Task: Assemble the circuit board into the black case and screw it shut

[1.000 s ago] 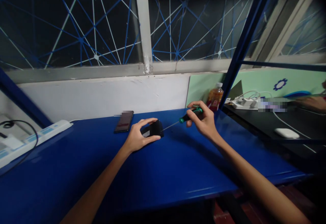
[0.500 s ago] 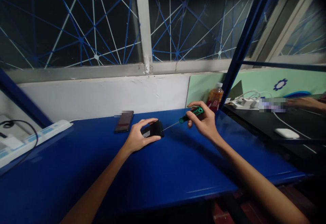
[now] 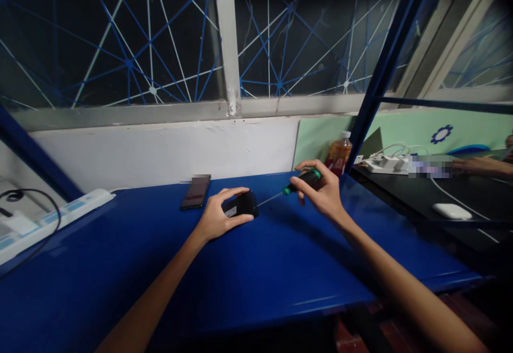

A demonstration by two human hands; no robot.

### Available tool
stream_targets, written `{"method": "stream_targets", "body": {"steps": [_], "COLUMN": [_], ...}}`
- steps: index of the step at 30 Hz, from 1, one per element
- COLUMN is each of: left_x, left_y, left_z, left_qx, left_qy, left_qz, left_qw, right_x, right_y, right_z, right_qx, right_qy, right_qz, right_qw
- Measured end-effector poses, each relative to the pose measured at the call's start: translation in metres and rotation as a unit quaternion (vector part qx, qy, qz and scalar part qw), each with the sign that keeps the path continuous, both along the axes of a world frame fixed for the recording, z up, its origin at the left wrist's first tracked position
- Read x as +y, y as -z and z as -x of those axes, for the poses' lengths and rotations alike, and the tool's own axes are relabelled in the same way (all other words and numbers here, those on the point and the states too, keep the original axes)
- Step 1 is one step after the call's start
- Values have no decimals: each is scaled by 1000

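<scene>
A small black box-shaped device (image 3: 245, 203) with a pale label on its side rests on the blue table. My left hand (image 3: 218, 215) grips it, thumb along the near side and fingers over the far side. In my right hand (image 3: 323, 190) is a screwdriver (image 3: 303, 182) with a green and black handle, held between thumb and fingers. Its thin shaft slants down to the left, and the tip meets the right end face of the black device. Whether the tip sits in a screw is too small to tell.
A smartphone (image 3: 196, 191) lies behind my left hand. White power strips (image 3: 60, 219) stand at the left and on the black desk at right. A drink bottle (image 3: 340, 152) stands by the blue post. Another person's hand (image 3: 481, 166) reaches over the black desk, near a white case (image 3: 452, 211).
My right hand's fingers have shifted slightly around the screwdriver handle, which has turned a little. The black device and my left hand stay in place.
</scene>
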State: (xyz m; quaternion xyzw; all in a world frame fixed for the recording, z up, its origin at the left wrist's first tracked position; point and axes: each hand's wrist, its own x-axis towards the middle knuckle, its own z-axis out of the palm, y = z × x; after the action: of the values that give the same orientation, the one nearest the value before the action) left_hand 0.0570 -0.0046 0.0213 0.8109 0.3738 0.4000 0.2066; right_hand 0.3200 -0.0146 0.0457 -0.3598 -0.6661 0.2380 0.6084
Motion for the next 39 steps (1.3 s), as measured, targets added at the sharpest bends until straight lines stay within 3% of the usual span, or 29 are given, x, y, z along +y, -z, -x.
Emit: {"method": "stream_targets", "body": {"steps": [3,9,11,17,19,23,25,32,37,39], "left_x": [0,-1,-2,-2,-2,-2,-2,-3,-3,-3], "left_y": [0,0,-1,-2,-2,-2,-2,-1,0,0], "left_z": [0,0,0,0,0,0,0,-2,-2,-2], "left_qx": [1,0,1,0,0,2,4,2,1,0], "left_qy": [-2,-1,0,0,0,0,1,18,19,20], "left_qz": [0,4,6,2,2,-2,-2,-2,-2,-5], "left_qw": [1000,1000,1000,1000,1000,1000,1000,1000,1000,1000], "right_x": [-1,1,1,0,0,1,2,2,2,1], "right_y": [0,-1,0,4,4,3,2,4,3,2], "right_z": [-1,-1,0,-3,-4,-3,-1,1,-1,0], "right_qx": [-12,43,43,-19,-16,25,38,13,47,54], "right_qy": [17,-115,-92,64,39,-77,-90,45,-102,-107], "right_qz": [-2,0,7,-22,-34,-36,-33,-41,-32,-26], "right_qw": [1000,992,995,998,999,996,995,998,993,992]}}
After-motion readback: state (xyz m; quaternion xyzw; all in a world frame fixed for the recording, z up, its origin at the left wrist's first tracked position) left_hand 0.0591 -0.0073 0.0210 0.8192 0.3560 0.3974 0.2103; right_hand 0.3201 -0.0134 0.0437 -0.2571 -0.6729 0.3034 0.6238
